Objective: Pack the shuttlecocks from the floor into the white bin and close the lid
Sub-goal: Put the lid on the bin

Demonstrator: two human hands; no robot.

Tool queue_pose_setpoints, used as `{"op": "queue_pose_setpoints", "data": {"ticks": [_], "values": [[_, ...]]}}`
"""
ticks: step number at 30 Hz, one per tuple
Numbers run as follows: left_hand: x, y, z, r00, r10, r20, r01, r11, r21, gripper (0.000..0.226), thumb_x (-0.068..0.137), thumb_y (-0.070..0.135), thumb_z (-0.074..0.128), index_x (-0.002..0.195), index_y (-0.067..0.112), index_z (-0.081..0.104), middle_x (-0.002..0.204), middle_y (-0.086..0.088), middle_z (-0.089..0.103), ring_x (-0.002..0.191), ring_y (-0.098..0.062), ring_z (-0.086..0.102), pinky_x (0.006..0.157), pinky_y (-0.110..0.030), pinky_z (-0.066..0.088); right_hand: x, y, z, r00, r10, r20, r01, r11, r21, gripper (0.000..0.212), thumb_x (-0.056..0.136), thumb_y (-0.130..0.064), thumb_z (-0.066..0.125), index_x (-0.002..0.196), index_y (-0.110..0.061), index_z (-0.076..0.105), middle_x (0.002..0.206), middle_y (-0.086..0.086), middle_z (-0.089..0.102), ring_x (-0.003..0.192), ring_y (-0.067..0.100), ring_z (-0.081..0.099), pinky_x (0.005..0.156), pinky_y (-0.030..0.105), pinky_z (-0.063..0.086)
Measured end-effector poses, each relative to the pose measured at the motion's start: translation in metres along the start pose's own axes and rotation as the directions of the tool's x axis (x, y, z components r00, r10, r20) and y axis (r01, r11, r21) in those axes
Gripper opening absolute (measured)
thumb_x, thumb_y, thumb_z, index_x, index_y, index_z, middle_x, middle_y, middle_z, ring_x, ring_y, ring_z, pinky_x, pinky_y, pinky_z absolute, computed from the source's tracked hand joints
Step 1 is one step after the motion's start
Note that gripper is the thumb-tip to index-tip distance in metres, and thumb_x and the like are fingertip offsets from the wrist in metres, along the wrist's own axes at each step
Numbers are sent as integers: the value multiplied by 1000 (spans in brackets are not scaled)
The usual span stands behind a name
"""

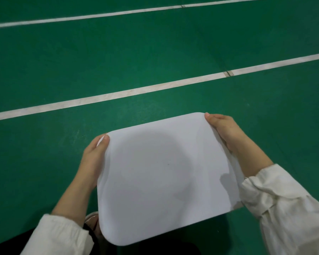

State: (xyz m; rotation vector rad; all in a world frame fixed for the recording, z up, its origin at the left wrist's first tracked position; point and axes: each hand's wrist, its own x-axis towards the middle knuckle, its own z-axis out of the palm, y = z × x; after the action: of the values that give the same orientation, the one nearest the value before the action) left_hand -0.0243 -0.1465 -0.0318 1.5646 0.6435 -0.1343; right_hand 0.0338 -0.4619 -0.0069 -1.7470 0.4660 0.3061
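Item one, far left: your left sleeve (57, 234), cream cloth, pushed up from the wrist.

Item two: your left hand (93, 159), curled over the left edge of the lid (164, 173), thumb on top near the far corner, fingers hidden beneath.

Item three, centre: the lid, plain white with rounded corners, held flat and filling the middle of the view. The white bin itself cannot be told apart under it; whether the lid is seated on the bin or only carried over it is not visible.

Item four: your right hand (226, 131), clamped on the right edge near the far corner, thumb above, fingers out of sight below. Right sleeve (284, 208) follows.

Progress, as a judgement: no shuttlecocks show on the floor, so packing looks done; pressing the lid home is what remains, if it is not already shut.

Surface: green court floor (155, 52), matt, crossed by white lines (118, 94) running left to right. A shoe tip (91, 220) shows under the lid's near left corner.
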Motion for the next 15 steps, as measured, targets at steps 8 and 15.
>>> {"op": "queue_pose_setpoints", "data": {"ticks": [8, 15], "values": [[-5, 3, 2, 895, 442, 59, -369, 660, 655, 31, 94, 18, 46, 125, 19, 51, 125, -2, 54, 115, -22, 48, 92, -34, 39, -32, 18, 24, 897, -416, -148, 167, 630, -759, 38, 95, -24, 41, 130, -11, 48, 138, 12, 46, 125, 31, 43, 99, 40, 36], [-82, -16, 72, 785, 460, 416, -553, 214, 805, 56, 90, 43, 22, 142, 27, 33, 152, -10, 27, 139, -28, 24, 114, -42, 12, -98, 69, 17, 901, -434, 4, 191, 386, -903, 63, 91, -51, 16, 147, -21, 22, 158, 4, 11, 146, 18, 4, 116, 32, -3]]}}
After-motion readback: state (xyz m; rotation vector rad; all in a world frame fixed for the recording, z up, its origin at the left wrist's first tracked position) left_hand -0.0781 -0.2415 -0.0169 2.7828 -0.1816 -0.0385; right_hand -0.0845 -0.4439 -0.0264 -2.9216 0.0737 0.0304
